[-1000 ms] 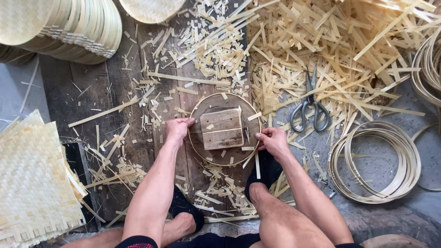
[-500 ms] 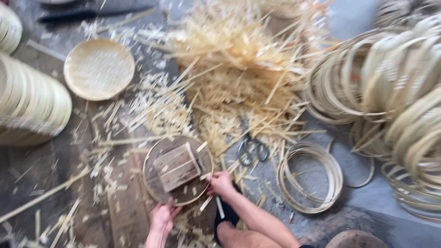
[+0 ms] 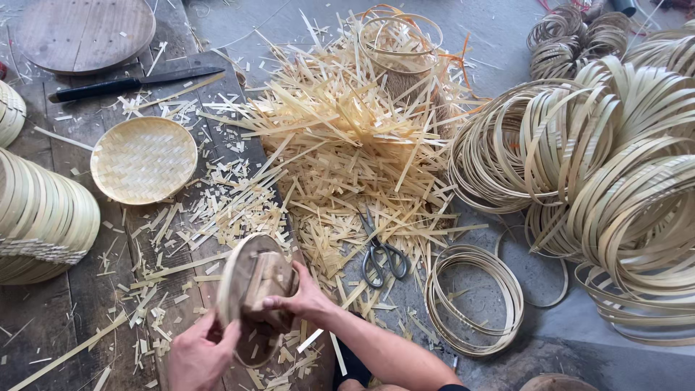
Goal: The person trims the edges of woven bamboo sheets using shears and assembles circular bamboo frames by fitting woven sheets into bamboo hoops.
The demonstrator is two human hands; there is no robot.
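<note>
Since the earlier frame, the round wooden mould with bamboo rim (image 3: 253,293) is tipped from flat onto its edge above the dark plank table (image 3: 87,289). Right hand (image 3: 300,298) pinches its block handle; left hand (image 3: 201,355) cups the lower rim. Beside: grey scissors (image 3: 380,253), pale splintered bamboo strips (image 3: 347,152), shallow woven tray (image 3: 143,159), coiled bamboo hoops (image 3: 474,297).
</note>
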